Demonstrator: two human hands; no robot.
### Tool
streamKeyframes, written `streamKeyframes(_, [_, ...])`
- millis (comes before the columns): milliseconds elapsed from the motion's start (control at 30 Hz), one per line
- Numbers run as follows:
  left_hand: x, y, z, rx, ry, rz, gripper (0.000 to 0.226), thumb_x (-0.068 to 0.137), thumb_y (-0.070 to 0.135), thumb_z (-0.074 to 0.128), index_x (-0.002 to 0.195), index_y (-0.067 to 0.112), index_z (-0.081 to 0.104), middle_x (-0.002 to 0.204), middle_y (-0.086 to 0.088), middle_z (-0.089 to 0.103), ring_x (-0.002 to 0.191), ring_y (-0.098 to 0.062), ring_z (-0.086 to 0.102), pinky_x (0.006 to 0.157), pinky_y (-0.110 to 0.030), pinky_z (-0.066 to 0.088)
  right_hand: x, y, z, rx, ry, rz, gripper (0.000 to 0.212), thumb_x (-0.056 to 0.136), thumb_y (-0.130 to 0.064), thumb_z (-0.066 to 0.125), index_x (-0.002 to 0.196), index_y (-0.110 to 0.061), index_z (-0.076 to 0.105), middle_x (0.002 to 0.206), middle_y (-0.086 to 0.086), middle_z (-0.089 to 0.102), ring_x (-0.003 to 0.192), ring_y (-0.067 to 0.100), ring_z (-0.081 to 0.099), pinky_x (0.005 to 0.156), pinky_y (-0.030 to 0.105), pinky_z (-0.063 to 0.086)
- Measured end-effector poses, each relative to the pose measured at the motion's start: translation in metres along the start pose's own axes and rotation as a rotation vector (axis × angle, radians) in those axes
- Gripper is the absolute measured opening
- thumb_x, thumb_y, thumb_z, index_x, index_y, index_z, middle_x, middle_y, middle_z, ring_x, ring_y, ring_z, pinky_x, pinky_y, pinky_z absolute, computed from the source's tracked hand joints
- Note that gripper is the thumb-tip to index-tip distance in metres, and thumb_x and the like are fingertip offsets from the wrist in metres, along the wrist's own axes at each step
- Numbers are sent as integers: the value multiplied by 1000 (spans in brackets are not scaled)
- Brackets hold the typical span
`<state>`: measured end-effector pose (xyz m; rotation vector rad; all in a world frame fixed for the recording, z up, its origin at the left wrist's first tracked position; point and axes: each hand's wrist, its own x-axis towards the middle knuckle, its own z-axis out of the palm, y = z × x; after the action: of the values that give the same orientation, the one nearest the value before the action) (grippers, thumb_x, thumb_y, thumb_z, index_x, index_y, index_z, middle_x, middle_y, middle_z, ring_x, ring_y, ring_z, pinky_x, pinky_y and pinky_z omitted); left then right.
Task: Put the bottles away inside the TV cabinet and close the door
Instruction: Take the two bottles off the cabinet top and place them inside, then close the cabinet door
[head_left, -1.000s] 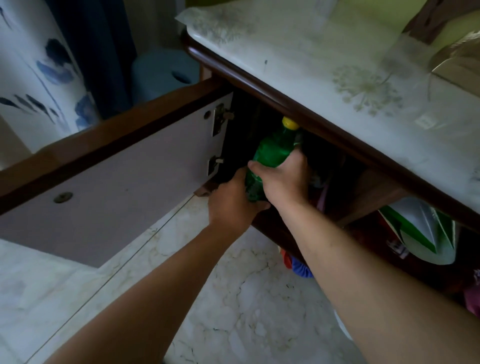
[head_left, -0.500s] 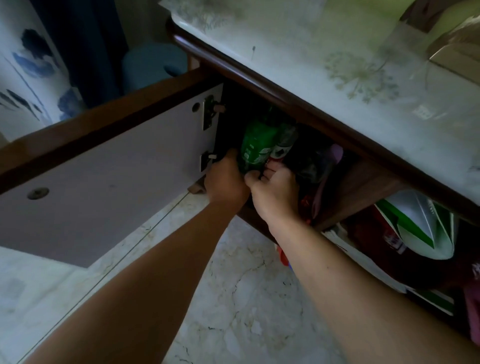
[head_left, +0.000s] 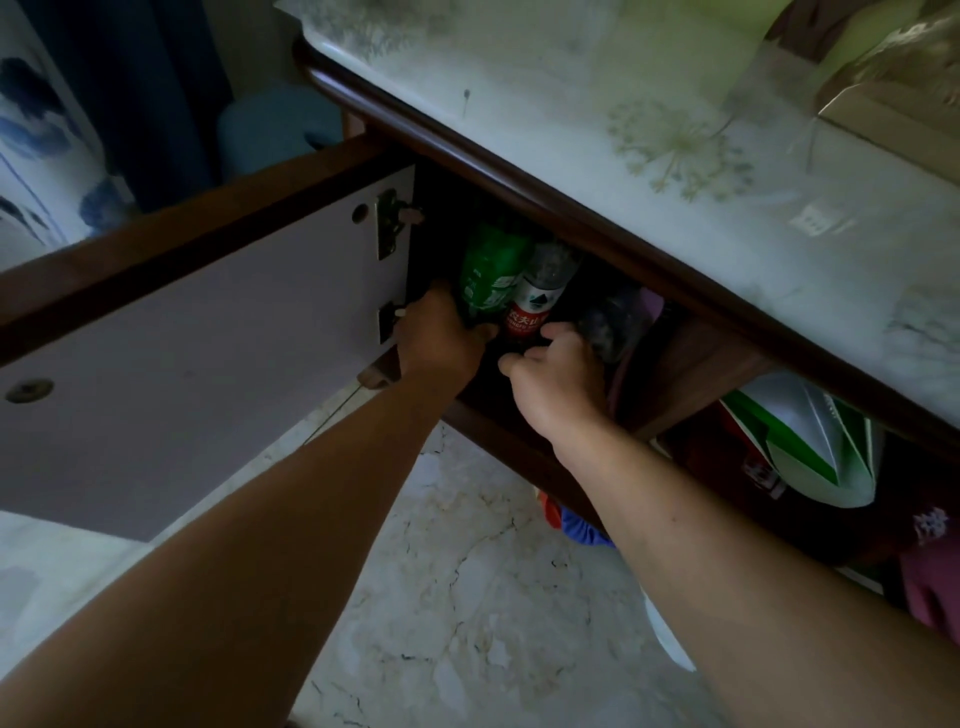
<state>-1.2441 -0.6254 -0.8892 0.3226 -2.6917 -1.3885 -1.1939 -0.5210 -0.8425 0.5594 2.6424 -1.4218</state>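
A green bottle (head_left: 488, 270) stands inside the dark TV cabinet (head_left: 519, 441), at the left of the opening. A clear bottle with a red label (head_left: 535, 301) stands right beside it, and a darker clear bottle (head_left: 608, 322) leans further right. My left hand (head_left: 441, 338) is wrapped around the base of the green bottle. My right hand (head_left: 556, 379) hovers in front of the red-label bottle with fingers curled and apart, holding nothing. The cabinet door (head_left: 197, 338) hangs wide open to the left.
The cabinet's marble-patterned top (head_left: 649, 130) overhangs the opening. A green and white object (head_left: 810, 441) fills the neighbouring compartment on the right. Blue and red cloth (head_left: 582, 525) lies on the marble floor (head_left: 467, 597) under the cabinet edge. A blue stool (head_left: 270, 130) stands behind the door.
The green bottle went from the cabinet mouth to deep inside, upright. My right hand let go of it and drew back; my left hand stayed at its base.
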Motion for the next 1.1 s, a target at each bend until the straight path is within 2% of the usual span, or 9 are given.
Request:
streamKeyframes(133, [-10,1,-7,101,-38,-46,36,81,12,68,112,-2,57,110,-20,66,103,-34,63,72,-27,42,-4,-1,-3,-71,-36,-5,54,86,-12,67,137,-9,48,131,13,60,117,30,60,84,31,46])
streamKeyframes(267, [-42,22,-27,278,-135,-6,43,83,7,59,125,7,48,110,-17,63,104,-36,61,75,-36,48,-27,-3,-22,-185,-65,11,44,85,-14,67,128,-13,56,127,11,63,114,30,61,94,38,51])
streamKeyframes(400, [-74,58,-63,488,-313,78,19,81,7,56,99,11,61,98,-12,67,90,-33,65,67,-38,52,-62,-19,-54,-371,-101,-33,31,85,-16,66,116,-15,64,114,9,69,107,29,64,85,33,53])
streamKeyframes(500, [-103,88,-99,588,-401,163,28,81,8,55,108,12,62,105,-11,66,95,-33,64,77,-40,54,-93,-37,-77,-474,-159,-66,23,85,-13,65,108,-15,64,107,6,66,100,26,64,75,31,51])
streamKeyframes(700, [-149,131,-174,737,-375,393,29,82,5,52,107,14,64,104,-8,66,94,-30,64,81,-43,56,-153,-77,-116,-528,-186,-122,18,84,-10,65,102,-13,65,104,8,65,98,28,63,87,41,56])
streamKeyframes(833, [-164,134,-226,756,-360,451,28,87,12,54,114,15,59,118,-5,58,104,-26,59,86,-37,52,-195,-92,-137,-593,-218,-197,18,85,-8,62,103,-10,65,103,13,65,96,31,63,87,47,56])
streamKeyframes(967, [-165,117,-263,877,-237,432,61,80,20,65,136,10,40,139,-11,41,131,-30,38,108,-40,36,-231,-93,-153,-612,-255,-242,18,86,-9,63,104,-9,66,104,11,66,92,29,65,85,45,57])
streamKeyframes(1033, [-167,105,-274,956,-193,295,84,77,23,69,146,8,22,148,-19,30,138,-38,27,114,-46,29,-244,-89,-162,-598,-267,-241,18,86,-11,65,104,-11,67,105,9,68,93,27,66,85,42,57])
streamKeyframes(1100, [-172,90,-283,932,-177,104,90,77,28,71,147,8,17,147,-22,31,136,-40,31,112,-49,32,-254,-81,-170,-593,-273,-219,17,85,-14,66,102,-14,67,105,7,67,94,25,65,83,39,56])
